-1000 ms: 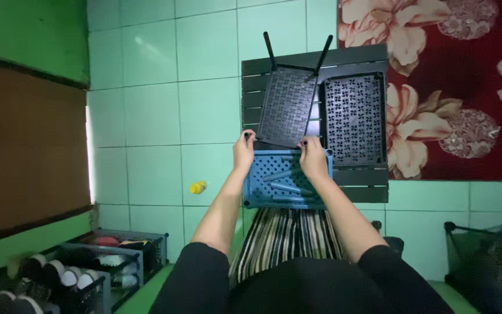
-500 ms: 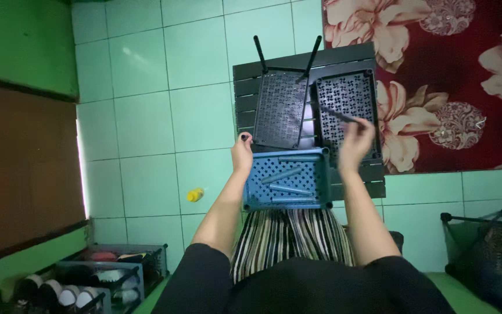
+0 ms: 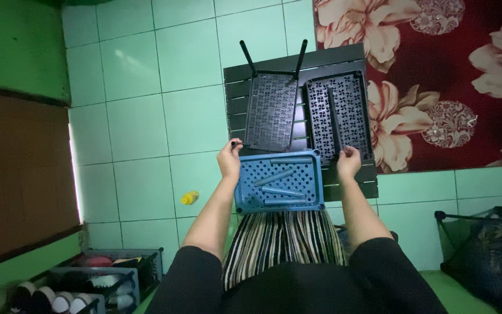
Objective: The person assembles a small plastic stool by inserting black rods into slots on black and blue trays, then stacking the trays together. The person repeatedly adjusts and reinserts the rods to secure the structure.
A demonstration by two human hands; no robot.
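Note:
I hold a blue perforated plastic panel (image 3: 279, 181) flat over my lap, with several blue tubes lying loose on it. My left hand (image 3: 229, 159) grips its far left corner. My right hand (image 3: 348, 162) is beside its far right corner, closed on the lower end of a thin black rod (image 3: 333, 119). The rod lies up along a black perforated panel (image 3: 350, 104) on the floor. A second black perforated panel (image 3: 271, 113), with two black rods standing out of its far end, lies to its left. Both rest on a dark slatted board (image 3: 236, 96).
A red floral carpet (image 3: 448, 75) covers the floor at right. A small yellow object (image 3: 190, 197) lies on the green tiles. A shoe rack (image 3: 97, 279) stands at lower left, a dark wire basket (image 3: 483, 256) at lower right. Striped cloth (image 3: 286, 244) covers my lap.
My right hand left the blue panel's far edge, reached over the right black panel and took hold of a black rod. My left hand stayed on the blue panel.

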